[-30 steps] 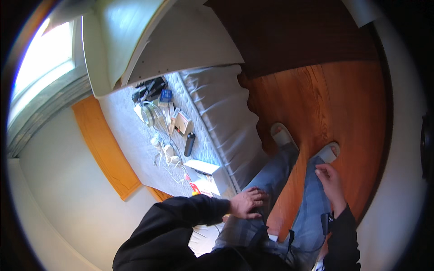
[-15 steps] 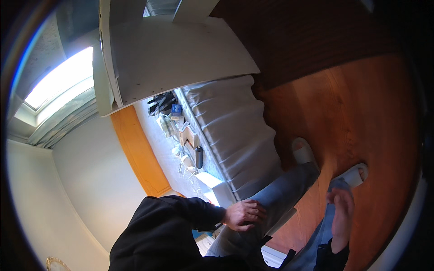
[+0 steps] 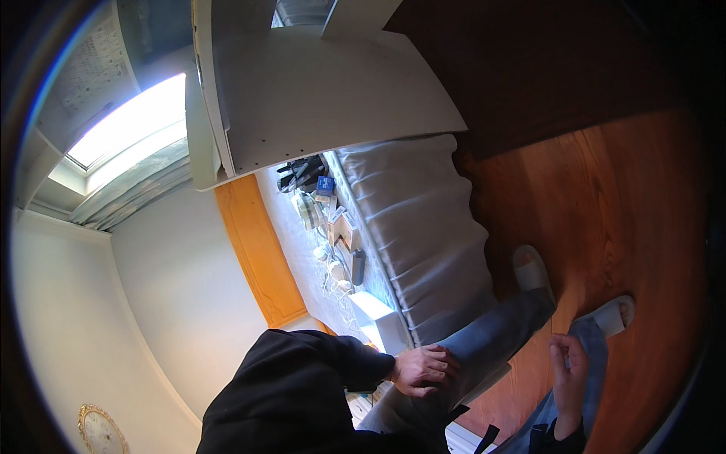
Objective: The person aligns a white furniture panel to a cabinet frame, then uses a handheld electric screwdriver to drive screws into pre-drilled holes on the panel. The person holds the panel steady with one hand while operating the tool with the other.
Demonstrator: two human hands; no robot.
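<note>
My left hand (image 3: 426, 370) lies palm down on my left thigh, its fingers spread a little over the blue-grey trousers (image 3: 491, 333). Nothing is held in it. Above my right leg, my right hand (image 3: 569, 371) is raised with its fingers loosely bent and apart, and I see nothing between them. Black sleeves (image 3: 302, 378) cover both arms. My feet, in pale open-toed slippers (image 3: 532, 270), stand on the wooden floor (image 3: 590, 197).
To my left is a bed with a grey skirt (image 3: 416, 234). On it lie small boxes (image 3: 342, 229), a blue box (image 3: 325, 185), a dark cylinder (image 3: 358, 267), cables and a white box (image 3: 376, 321). A white panel (image 3: 333, 98) stands beyond. An ornate clock (image 3: 100, 429) hangs lower left.
The view has shifted, so the room sits farther right and slightly lower. My right hand's fingers look more bent and less blurred. My left hand stays on the thigh.
</note>
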